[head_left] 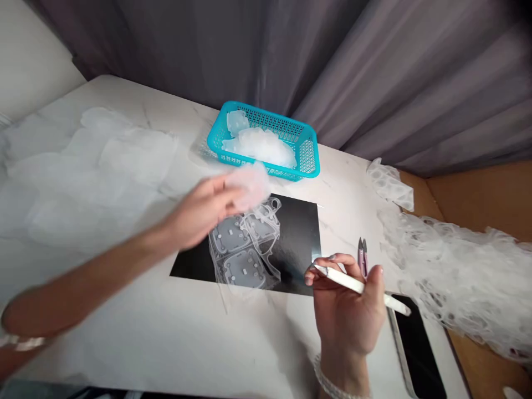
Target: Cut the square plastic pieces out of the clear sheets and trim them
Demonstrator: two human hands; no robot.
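Observation:
Between the fingers of my left hand (208, 205) is a thin translucent silicone piece (250, 185), blurred by motion, just in front of the blue basket (310, 166). Similar whitish pieces (261, 145) are heaped in that basket. My right hand (349, 310) is palm up, with a white pen-like tool (347, 280) lying across the fingers under the thumb; its pointed tip faces left. On the black mat (297, 233) lies a clear moulded sheet (244, 266) with rounded panels and loose trimmed strips on top.
Translucent sheets (95, 177) cover the table's left side. On the right are small snips (363, 257), a phone (418, 343) and a large heap of clear offcuts (461, 271) at a cardboard box (482, 188). A grey curtain (249, 50) hangs behind the table.

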